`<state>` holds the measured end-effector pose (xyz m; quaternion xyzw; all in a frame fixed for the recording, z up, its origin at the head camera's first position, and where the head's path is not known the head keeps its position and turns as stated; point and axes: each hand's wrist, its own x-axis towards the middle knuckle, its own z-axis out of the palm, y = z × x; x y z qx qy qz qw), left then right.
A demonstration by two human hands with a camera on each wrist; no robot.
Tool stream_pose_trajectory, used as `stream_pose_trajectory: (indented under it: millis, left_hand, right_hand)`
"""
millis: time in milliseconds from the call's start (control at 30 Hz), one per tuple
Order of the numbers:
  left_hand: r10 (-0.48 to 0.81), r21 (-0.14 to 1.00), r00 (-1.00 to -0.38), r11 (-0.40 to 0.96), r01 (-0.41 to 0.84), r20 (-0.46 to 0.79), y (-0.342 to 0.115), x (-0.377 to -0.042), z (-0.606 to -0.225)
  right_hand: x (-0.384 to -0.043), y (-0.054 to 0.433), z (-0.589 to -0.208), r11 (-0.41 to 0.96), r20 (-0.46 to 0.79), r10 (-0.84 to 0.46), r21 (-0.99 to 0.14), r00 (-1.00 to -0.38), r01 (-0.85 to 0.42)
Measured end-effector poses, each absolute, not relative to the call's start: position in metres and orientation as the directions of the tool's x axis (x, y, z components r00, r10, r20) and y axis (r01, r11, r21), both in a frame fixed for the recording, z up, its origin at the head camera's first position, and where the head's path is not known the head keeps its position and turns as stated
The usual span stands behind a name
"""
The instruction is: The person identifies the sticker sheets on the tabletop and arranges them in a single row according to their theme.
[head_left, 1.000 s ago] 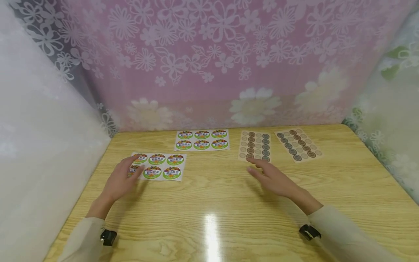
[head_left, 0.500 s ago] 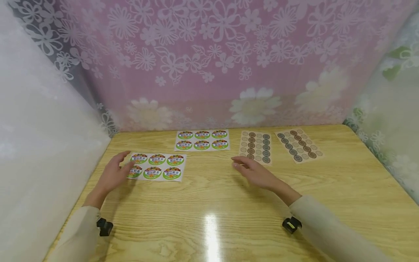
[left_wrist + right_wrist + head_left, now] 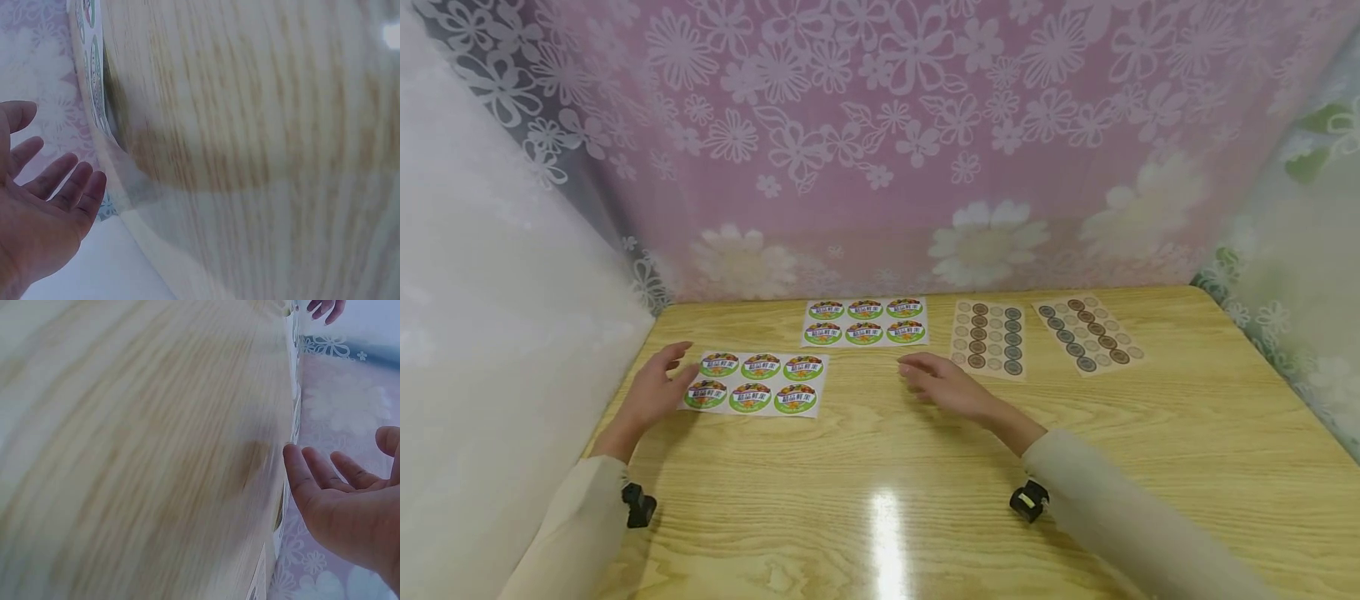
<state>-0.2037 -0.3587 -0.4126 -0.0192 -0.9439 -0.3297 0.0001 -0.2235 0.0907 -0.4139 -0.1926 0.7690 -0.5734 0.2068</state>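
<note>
A white sheet of round fruit-label stickers (image 3: 762, 382) lies flat on the table at the left. My left hand (image 3: 653, 393) hovers at its left edge, thumb and fingers apart and holding nothing. Seen from the left wrist, that hand (image 3: 50, 206) has loosely bent fingers, with the sticker sheet (image 3: 94, 69) edge-on beyond. Over the middle of the table is my right hand (image 3: 951, 390), left of a tan sheet of small round stickers (image 3: 988, 339). The right wrist view shows this hand (image 3: 350, 500) with fingers relaxed and nothing between them.
Another white sheet with matching fruit labels (image 3: 865, 322) lies at the back middle. A second tan sticker sheet (image 3: 1092, 335) sits askew at the back right. Flowered pink cloth (image 3: 880, 167) hangs behind the wooden table (image 3: 820, 500), and pale cloth (image 3: 497, 333) borders its left side.
My right hand has moved left, away from the tan sheet. My left hand has drawn back slightly leftward, uncovering more of the fruit-label sheet. The sheets stay in place.
</note>
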Motion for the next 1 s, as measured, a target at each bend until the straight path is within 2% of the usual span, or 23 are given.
stream_pose_trajectory:
  millis: [233, 500, 867, 1000]
  left_hand:
    - [0.007, 0.621, -0.999, 0.784, -0.018, -0.038, -0.361, -0.21, -0.413]
    - [0.033, 0.625, -0.997, 0.781, -0.018, -0.069, -0.363, -0.216, -0.416]
    - [0.059, 0.575, -0.997, 0.818, 0.017, -0.055, -0.362, -0.226, -0.421]
    - [0.06, 0.536, -0.998, 0.843, 0.031, -0.037, -0.363, -0.23, -0.422]
  right_hand:
    - [-0.229, 0.071, -0.412, 0.233, -0.137, -0.519, -0.972, -0.844, 0.015]
    - [-0.238, 0.042, -0.415, 0.241, -0.181, -0.49, -0.968, -0.853, 0.067]
    - [-0.247, 0.001, -0.423, 0.242, -0.194, -0.432, -0.966, -0.88, 0.094]
    - [-0.25, -0.011, -0.425, 0.288, -0.177, -0.417, -0.956, -0.891, 0.055]
